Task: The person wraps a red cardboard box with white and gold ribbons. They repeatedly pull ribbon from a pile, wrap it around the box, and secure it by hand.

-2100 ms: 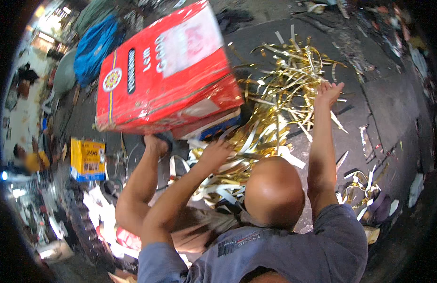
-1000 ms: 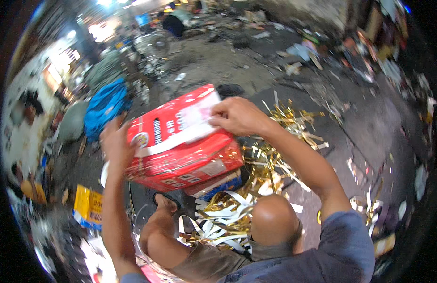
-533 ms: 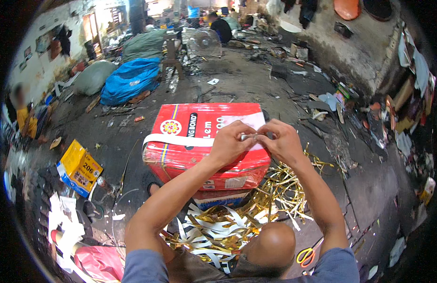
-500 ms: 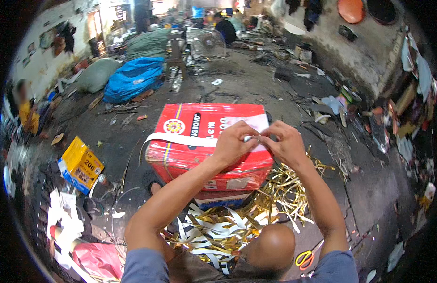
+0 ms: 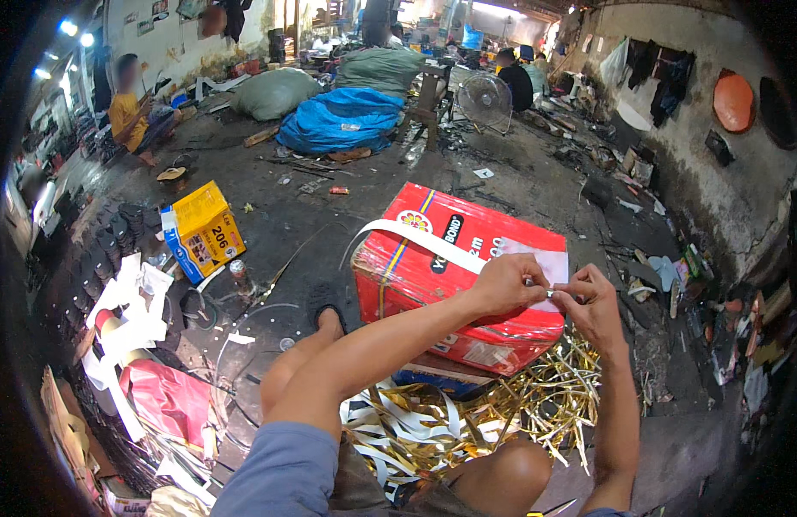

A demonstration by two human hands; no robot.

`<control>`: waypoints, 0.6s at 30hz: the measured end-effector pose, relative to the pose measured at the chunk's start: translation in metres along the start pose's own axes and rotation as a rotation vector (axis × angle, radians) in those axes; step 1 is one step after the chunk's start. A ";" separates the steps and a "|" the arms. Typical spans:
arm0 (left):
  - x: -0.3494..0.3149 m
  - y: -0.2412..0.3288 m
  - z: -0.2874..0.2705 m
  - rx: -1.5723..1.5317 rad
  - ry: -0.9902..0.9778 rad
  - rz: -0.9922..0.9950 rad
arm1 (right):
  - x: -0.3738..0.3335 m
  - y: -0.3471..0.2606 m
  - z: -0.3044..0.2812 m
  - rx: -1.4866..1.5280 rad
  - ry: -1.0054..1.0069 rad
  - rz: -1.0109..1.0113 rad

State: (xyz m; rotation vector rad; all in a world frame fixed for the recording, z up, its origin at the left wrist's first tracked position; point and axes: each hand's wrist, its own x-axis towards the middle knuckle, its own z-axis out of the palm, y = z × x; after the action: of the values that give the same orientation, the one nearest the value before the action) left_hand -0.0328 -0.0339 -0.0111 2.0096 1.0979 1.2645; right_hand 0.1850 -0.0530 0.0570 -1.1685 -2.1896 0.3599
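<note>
I'm fastening the white strap [image 5: 415,239] atop the red box [image 5: 454,276]: left hand [image 5: 507,284] and right hand [image 5: 595,306] both pinch its ends there. Next, I judge, needs steady tension.

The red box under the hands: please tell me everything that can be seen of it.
The red box is a rectangular carton wrapped in shiny clear film, with yellow and blue stripes and a round emblem. It lies tilted on a heap of gold and white strips. A white strap runs across its top, and a white paper label sits near its right edge. The left hand and right hand meet over that edge, pinching something small.
</note>
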 end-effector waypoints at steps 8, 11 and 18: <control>0.004 0.006 0.000 0.108 0.077 -0.098 | -0.001 0.025 0.043 0.446 0.164 0.306; 0.014 0.015 -0.002 0.211 0.050 -0.140 | 0.005 0.032 0.063 0.485 0.353 0.199; 0.043 0.012 -0.015 0.299 -0.173 0.115 | 0.002 0.033 0.060 0.516 0.346 0.365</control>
State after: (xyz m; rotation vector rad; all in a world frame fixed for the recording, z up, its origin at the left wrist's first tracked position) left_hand -0.0322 -0.0039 0.0249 2.3841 1.1560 1.0030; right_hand 0.1673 -0.0296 -0.0049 -1.2161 -1.4632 0.7620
